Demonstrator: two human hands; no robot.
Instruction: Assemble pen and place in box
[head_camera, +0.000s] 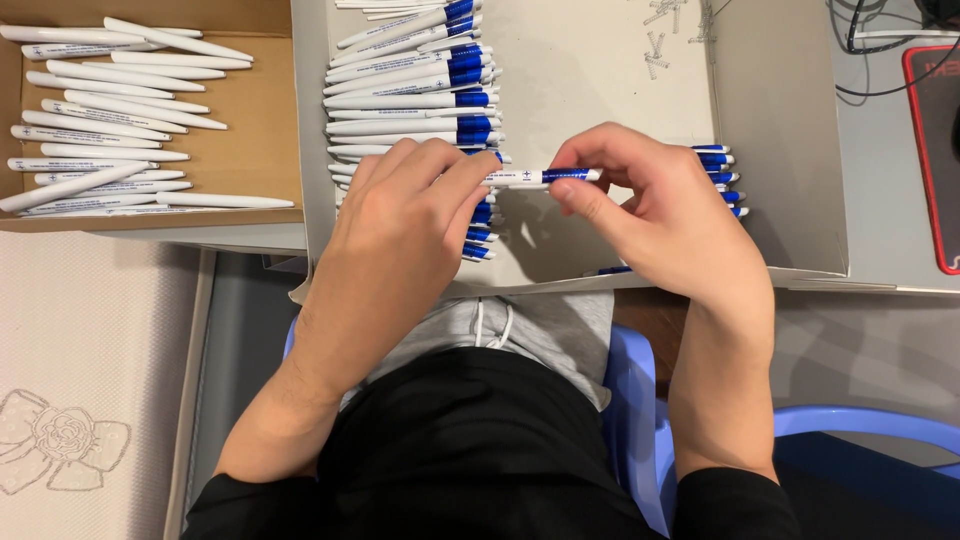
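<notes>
Left hand (405, 215) and right hand (655, 205) each pinching one end of a white and blue pen (540, 177), held level above the middle of the grey tray (600, 80). Finished pens (415, 90) stacked along the tray's left edge, a few more (722, 178) behind the right hand. White pen barrels (110, 110) heaped in the cardboard box (255, 120) at far left. Small springs (665, 30) near the tray's far edge.

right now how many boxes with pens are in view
2. A brown box at upper left holds plain white pen barrels. A white box in the middle holds blue-and-white pens; both hands hold one pen over it. More may lie outside the view.
</notes>
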